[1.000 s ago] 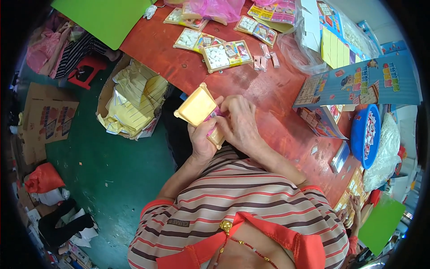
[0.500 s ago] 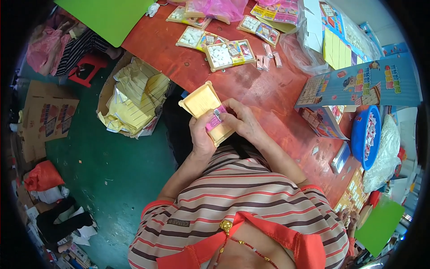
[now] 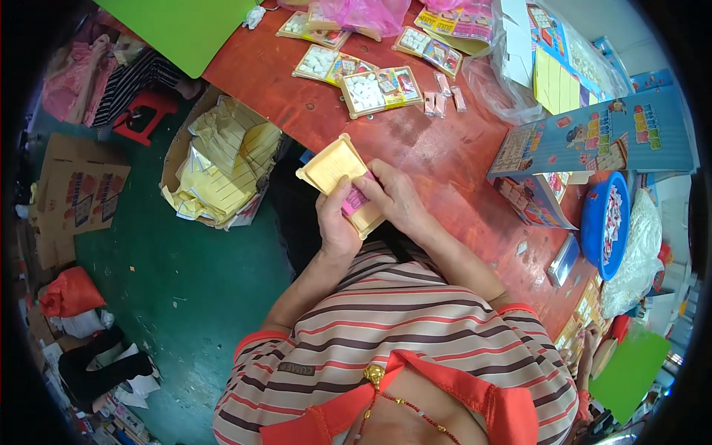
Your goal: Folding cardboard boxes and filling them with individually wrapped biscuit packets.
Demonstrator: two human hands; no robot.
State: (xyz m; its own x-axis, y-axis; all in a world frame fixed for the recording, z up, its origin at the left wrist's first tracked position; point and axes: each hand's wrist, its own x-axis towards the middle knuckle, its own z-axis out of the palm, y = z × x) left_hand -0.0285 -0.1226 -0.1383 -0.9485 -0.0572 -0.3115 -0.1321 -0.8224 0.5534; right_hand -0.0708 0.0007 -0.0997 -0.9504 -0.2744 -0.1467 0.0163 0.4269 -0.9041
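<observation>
Close in front of my body I hold a shallow cream plastic tray (image 3: pixel 328 165), its plain underside turned up toward me. A pink label band (image 3: pixel 354 200) wraps across its middle. My left hand (image 3: pixel 338 222) grips the left edge, thumb lying on the back of the tray. From the right, my right hand (image 3: pixel 395 199) grips the other edge, its thumb pressed on the pink band and hiding part of it. Farther off on the red table lie filled trays of white pieces (image 3: pixel 365 93) with printed bands, and several small pink packets (image 3: pixel 443 93) beside them.
A carton of yellow paper sheets (image 3: pixel 222 159) stands on the green floor at left. To the right are an open blue printed display box (image 3: pixel 593 137), a blue basin (image 3: pixel 595 230) of small packets and a flat case (image 3: pixel 564 261). Another person's hand (image 3: pixel 589 341) shows at lower right.
My right thumb has moved left and down over the pink band, covering more of it. My left thumb has shifted slightly up the tray. The tray stays in nearly the same place.
</observation>
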